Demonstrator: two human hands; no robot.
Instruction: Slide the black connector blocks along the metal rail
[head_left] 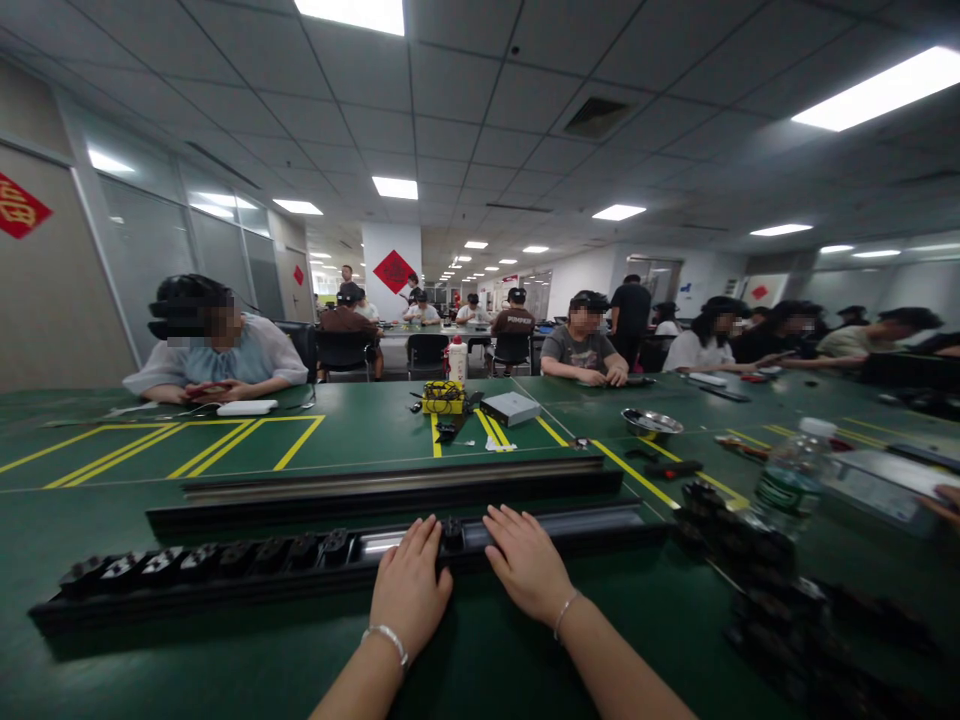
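Both hands lie palm down and reach toward the tabletop's far edge, the forearms coming in from its near side and slanting toward each other. The left hand (409, 580) points its fingers forward and slightly right, nearly straight and close together, with the thumb set apart toward the right hand. The right hand (529, 562) angles forward and to the left, its fingers a little spread and its thumb side turned to the left hand. Neither is curled around anything: both grips are loose and flat, the fingers laid over the black rail (225, 592); how hard they press, I cannot tell.

The rail lies on the green tabletop (300, 670), nearer its near edge than its far edge. Its long axis runs left to right, roughly along the far edge but skewed, so that the left end sits closer to the near edge and the right end points slightly away. A row of black blocks (270, 553) fills its left part, and one small black part (452, 535) stands between the hands. Just beyond, toward the far edge, a second rail (397, 490) lies nearly parallel. Toward the tabletop's right edge are a blurred pile of dark parts (780, 590) and a plastic bottle (787, 485).
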